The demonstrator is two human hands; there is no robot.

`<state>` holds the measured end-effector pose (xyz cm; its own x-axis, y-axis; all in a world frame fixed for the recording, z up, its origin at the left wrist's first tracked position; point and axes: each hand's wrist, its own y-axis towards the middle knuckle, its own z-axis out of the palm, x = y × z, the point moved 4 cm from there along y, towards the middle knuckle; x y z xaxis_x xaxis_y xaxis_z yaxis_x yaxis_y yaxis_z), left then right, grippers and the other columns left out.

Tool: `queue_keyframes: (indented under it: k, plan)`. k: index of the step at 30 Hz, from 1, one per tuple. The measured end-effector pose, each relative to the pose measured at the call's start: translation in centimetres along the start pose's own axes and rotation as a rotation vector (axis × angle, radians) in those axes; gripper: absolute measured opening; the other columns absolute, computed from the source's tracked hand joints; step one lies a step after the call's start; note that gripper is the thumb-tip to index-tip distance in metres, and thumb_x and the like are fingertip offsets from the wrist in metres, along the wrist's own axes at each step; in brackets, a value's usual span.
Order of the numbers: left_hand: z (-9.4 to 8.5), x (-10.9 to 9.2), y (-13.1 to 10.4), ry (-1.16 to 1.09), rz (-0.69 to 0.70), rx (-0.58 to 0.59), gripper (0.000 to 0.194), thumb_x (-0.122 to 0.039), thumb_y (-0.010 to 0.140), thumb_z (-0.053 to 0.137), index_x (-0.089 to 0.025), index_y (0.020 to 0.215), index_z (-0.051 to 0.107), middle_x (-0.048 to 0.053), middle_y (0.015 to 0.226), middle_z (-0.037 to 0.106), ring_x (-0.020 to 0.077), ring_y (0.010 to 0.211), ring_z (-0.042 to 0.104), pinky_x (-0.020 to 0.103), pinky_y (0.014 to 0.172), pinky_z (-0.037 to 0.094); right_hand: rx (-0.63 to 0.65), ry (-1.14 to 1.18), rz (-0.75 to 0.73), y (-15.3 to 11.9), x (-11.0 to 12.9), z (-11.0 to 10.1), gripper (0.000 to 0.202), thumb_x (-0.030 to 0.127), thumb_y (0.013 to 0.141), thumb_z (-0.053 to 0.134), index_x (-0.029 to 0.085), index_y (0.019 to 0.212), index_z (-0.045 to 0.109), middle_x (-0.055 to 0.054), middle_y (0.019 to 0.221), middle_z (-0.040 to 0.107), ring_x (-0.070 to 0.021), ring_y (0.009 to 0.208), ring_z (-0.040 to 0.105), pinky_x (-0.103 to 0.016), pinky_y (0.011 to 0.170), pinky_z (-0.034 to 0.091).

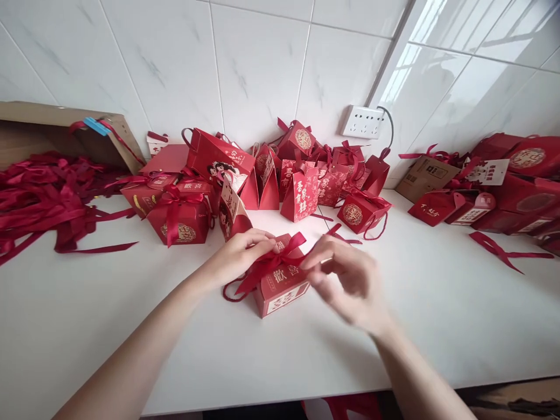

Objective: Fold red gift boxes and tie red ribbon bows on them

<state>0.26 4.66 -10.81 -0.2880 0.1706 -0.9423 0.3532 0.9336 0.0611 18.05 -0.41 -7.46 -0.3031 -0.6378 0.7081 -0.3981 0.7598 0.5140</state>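
A red gift box (284,289) with pale lettering sits on the white table in front of me. A red ribbon bow (280,257) lies across its top, and a dark red cord loop sticks out at its left. My left hand (245,254) rests at the box's upper left, its fingers together at the bow's left part; what they pinch is hidden. At the right side of the bow is my right hand (345,277), slightly blurred, with thumb and fingers curled close to the ribbon. Whether it grips the ribbon is unclear.
Several red gift boxes (184,219) and bags (300,192) stand along the tiled wall. At the left, loose red ribbons (52,198) spill from a cardboard box (126,137). More red boxes (516,198) are piled at the right, near a loose ribbon (503,252). A power socket (362,122) is on the wall.
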Motion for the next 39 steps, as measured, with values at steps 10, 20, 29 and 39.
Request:
queue_keyframes:
  k: [10,20,29,39]
  plan:
    - [0.1,0.8,0.3,0.076,0.084,0.107,0.030,-0.044,0.082,0.056,-0.020,0.096,0.069,0.006,0.116,0.060,0.0244,0.114,0.053,0.036,0.101,0.039,0.023,-0.757,-0.593,-1.1,0.8,6.5,0.025,0.028,0.090,0.051,0.009,0.102,0.062,-0.008,0.090,0.067,-0.0182,0.079,0.055,-0.036,0.075,0.039]
    - [0.1,-0.4,-0.2,0.125,0.130,0.058,0.024,-0.041,0.080,0.058,-0.019,0.082,0.067,0.006,0.115,0.061,0.0249,0.115,0.054,0.035,0.101,0.040,-0.064,-0.594,-0.740,-1.5,1.3,5.3,0.012,0.008,0.085,0.053,0.012,0.084,0.064,-0.003,0.071,0.063,-0.0135,0.068,0.054,-0.027,0.062,0.044]
    - [1.6,-0.2,-0.6,0.221,0.087,-0.119,0.012,-0.031,0.071,0.062,-0.020,0.066,0.060,0.006,0.113,0.059,0.0263,0.117,0.051,0.039,0.102,0.038,-0.035,-0.565,-0.812,-1.7,1.4,5.7,0.020,0.005,0.085,0.048,0.012,0.077,0.065,-0.001,0.070,0.065,-0.0129,0.069,0.058,-0.029,0.069,0.048]
    - [1.7,0.1,-0.6,0.204,0.047,-0.158,0.011,-0.030,0.070,0.062,-0.021,0.064,0.062,0.004,0.114,0.058,0.0253,0.114,0.053,0.039,0.103,0.035,0.017,-0.488,-0.873,-2.0,1.5,5.8,0.022,0.004,0.085,0.046,0.012,0.076,0.064,-0.002,0.066,0.064,-0.0135,0.064,0.057,-0.029,0.064,0.050]
